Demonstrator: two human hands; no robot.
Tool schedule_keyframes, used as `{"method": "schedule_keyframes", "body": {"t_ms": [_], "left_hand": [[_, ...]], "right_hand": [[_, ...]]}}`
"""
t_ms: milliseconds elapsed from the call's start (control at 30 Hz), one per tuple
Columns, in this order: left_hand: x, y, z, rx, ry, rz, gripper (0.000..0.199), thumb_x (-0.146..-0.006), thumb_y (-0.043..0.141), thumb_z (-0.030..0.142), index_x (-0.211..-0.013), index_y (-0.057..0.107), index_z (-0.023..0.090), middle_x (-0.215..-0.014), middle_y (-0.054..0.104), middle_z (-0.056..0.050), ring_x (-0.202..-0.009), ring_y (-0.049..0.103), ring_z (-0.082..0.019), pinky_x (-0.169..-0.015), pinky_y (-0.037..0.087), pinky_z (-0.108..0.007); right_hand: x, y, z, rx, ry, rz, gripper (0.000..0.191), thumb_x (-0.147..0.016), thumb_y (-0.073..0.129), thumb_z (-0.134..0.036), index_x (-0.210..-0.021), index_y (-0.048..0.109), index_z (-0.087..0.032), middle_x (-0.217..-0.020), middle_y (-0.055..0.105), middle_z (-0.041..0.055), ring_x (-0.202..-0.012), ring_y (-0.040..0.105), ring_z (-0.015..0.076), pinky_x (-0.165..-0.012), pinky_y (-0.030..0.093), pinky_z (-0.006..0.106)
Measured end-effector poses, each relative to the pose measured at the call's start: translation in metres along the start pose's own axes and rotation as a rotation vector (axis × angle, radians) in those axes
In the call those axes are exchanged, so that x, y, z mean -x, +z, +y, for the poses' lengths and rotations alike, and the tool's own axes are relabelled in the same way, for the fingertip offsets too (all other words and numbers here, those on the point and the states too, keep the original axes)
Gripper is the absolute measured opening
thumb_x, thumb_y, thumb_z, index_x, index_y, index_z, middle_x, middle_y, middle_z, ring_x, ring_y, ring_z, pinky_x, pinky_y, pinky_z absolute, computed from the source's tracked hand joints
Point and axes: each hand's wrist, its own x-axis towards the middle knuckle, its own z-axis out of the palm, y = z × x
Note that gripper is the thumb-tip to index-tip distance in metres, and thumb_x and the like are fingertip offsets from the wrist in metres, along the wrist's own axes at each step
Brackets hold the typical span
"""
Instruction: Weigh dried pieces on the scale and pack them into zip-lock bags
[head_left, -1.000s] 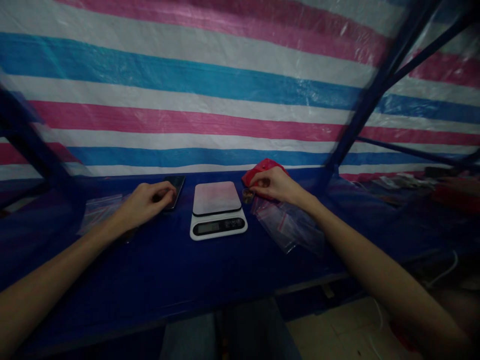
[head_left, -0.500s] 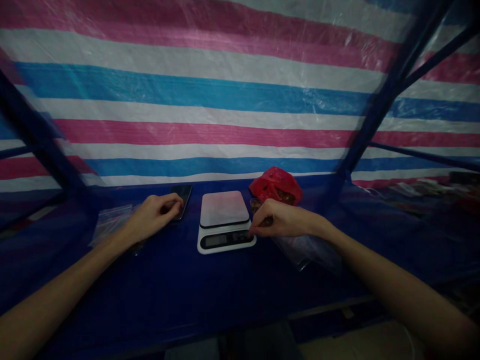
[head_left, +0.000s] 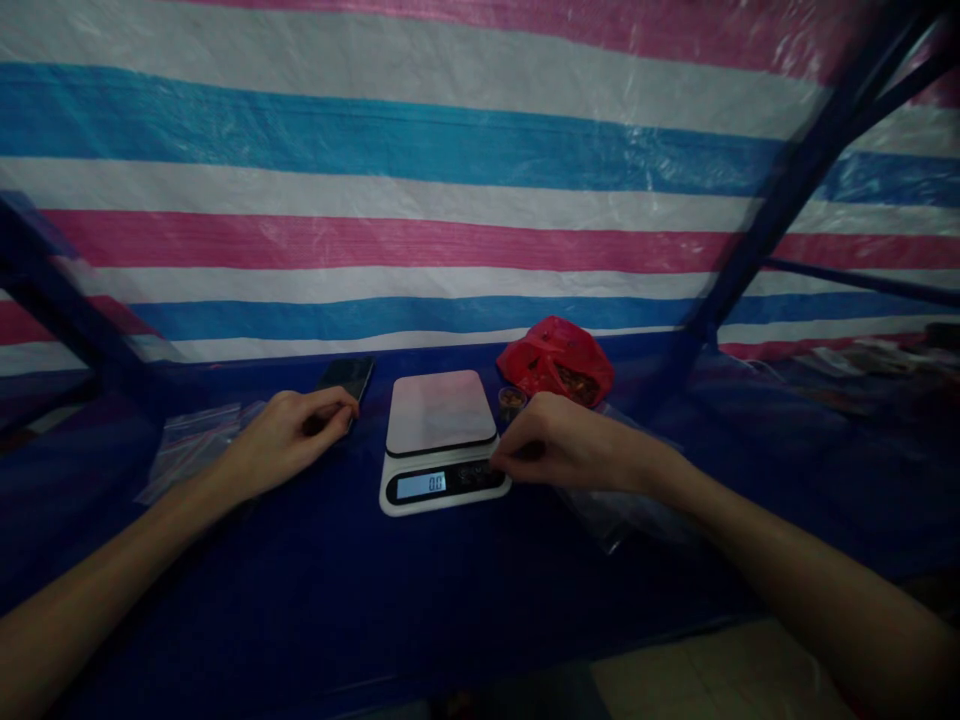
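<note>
A white kitchen scale (head_left: pixel 441 412) lies flat with its display lit, showing 0.0. My right hand (head_left: pixel 577 445) is at its front right corner, fingers drawn together, the tips touching the button panel; nothing shows in them. My left hand (head_left: pixel 289 435) is to the left of the scale, thumb and fingers closed together with nothing visible between them. Just behind its fingertips lies a dark phone (head_left: pixel 347 376), partly covered by the hand. A small clear cup (head_left: pixel 511 401) with brownish contents stands between the scale and my right hand.
An open red plastic bag (head_left: pixel 559 355) with brown pieces inside sits at the back right. Clear zip bags (head_left: pixel 193 440) lie by my left forearm, and more clear bags (head_left: pixel 611 515) lie under my right wrist. Blue frame bars (head_left: pixel 772 210) and a striped sheet (head_left: pixel 420 235) stand behind.
The scale's display has gone from dim to brightly lit. The view has shifted slightly. Both hands stay in nearly the same places, the right one still at the buttons.
</note>
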Motion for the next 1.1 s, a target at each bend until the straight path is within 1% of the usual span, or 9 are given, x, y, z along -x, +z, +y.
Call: {"method": "schedule_keyframes", "body": {"t_ms": [100, 167, 267, 433, 533, 700, 867, 1000, 1100], "left_hand": [[-0.001, 0.000, -0.002, -0.023, 0.002, -0.001, 0.038, -0.100, 0.041, 0.045, -0.093, 0.066, 0.018, -0.068, 0.066, 0.000, -0.057, 0.058, -0.013, -0.055, 0.038, -0.024], [-0.001, -0.002, -0.003, -0.102, 0.007, -0.009, 0.037, -0.099, 0.040, 0.042, -0.093, 0.066, 0.018, -0.066, 0.065, 0.000, -0.057, 0.058, -0.014, -0.056, 0.037, -0.025], [-0.002, -0.005, 0.000, -0.287, 0.037, -0.007, 0.034, -0.099, 0.039, 0.038, -0.094, 0.067, 0.019, -0.065, 0.064, -0.001, -0.055, 0.057, -0.015, -0.058, 0.033, -0.027], [-0.002, -0.008, 0.006, -0.421, 0.108, 0.007, 0.031, -0.100, 0.038, 0.032, -0.095, 0.065, 0.019, -0.067, 0.066, -0.002, -0.058, 0.060, -0.017, -0.058, 0.031, -0.027], [-0.002, -0.009, 0.003, -0.434, 0.094, 0.046, 0.029, -0.100, 0.040, 0.030, -0.095, 0.065, 0.019, -0.068, 0.067, -0.004, -0.062, 0.063, -0.019, -0.059, 0.032, -0.028], [-0.001, -0.009, -0.006, -0.458, 0.069, 0.094, 0.027, -0.101, 0.039, 0.029, -0.098, 0.065, 0.020, -0.071, 0.068, -0.005, -0.067, 0.066, -0.020, -0.061, 0.032, -0.029], [0.000, -0.010, -0.003, -0.446, 0.096, 0.082, 0.026, -0.101, 0.041, 0.028, -0.097, 0.065, 0.020, -0.069, 0.067, -0.005, -0.064, 0.066, -0.021, -0.060, 0.032, -0.029], [0.001, -0.011, 0.007, -0.420, 0.143, 0.072, 0.025, -0.100, 0.042, 0.026, -0.094, 0.065, 0.019, -0.070, 0.068, -0.005, -0.063, 0.065, -0.021, -0.060, 0.033, -0.029], [0.001, -0.009, 0.013, -0.414, 0.165, 0.071, 0.025, -0.099, 0.042, 0.026, -0.094, 0.065, 0.019, -0.071, 0.069, -0.005, -0.064, 0.066, -0.020, -0.059, 0.034, -0.028]], "right_hand": [[-0.001, -0.006, 0.015, 0.008, 0.018, 0.249, 0.024, -0.100, 0.061, -0.029, -0.094, 0.080, -0.015, -0.076, 0.070, 0.0026, -0.064, 0.058, 0.0125, -0.064, 0.042, 0.027], [0.000, -0.011, 0.028, 0.087, 0.035, 0.367, 0.029, -0.096, 0.069, -0.034, -0.118, 0.076, -0.017, -0.100, 0.075, 0.0078, -0.087, 0.066, 0.0192, -0.080, 0.049, 0.031], [0.000, -0.014, 0.046, 0.138, 0.053, 0.321, 0.064, -0.084, 0.082, -0.037, -0.142, 0.062, -0.021, -0.128, 0.069, 0.0124, -0.117, 0.063, 0.0280, -0.101, 0.048, 0.041], [-0.004, -0.003, 0.062, -0.043, 0.120, 0.155, 0.066, -0.085, 0.078, -0.022, -0.147, 0.054, -0.017, -0.107, 0.075, 0.0093, -0.092, 0.071, 0.0218, -0.086, 0.056, 0.036], [-0.008, -0.004, 0.062, -0.114, 0.106, 0.196, 0.057, -0.085, 0.077, -0.024, -0.138, 0.059, -0.015, -0.102, 0.075, 0.0093, -0.089, 0.071, 0.0211, -0.083, 0.056, 0.036], [-0.027, -0.021, 0.038, -0.131, 0.068, 0.329, 0.064, -0.085, 0.076, -0.025, -0.144, 0.053, -0.016, -0.106, 0.074, 0.0088, -0.095, 0.070, 0.0205, -0.090, 0.055, 0.039], [-0.059, -0.012, 0.013, -0.089, -0.006, 0.285, 0.073, -0.084, 0.077, -0.018, -0.151, 0.047, -0.020, -0.106, 0.074, 0.0082, -0.095, 0.069, 0.0205, -0.090, 0.054, 0.038], [-0.062, -0.008, 0.016, -0.082, 0.016, 0.201, 0.082, -0.083, 0.080, -0.025, -0.155, 0.042, -0.020, -0.111, 0.073, 0.0096, -0.099, 0.069, 0.0214, -0.091, 0.054, 0.037], [-0.047, -0.027, 0.028, -0.091, 0.062, 0.313, 0.072, -0.091, 0.072, -0.035, -0.154, 0.043, -0.018, -0.114, 0.072, 0.0114, -0.101, 0.068, 0.0217, -0.092, 0.054, 0.038]]}}
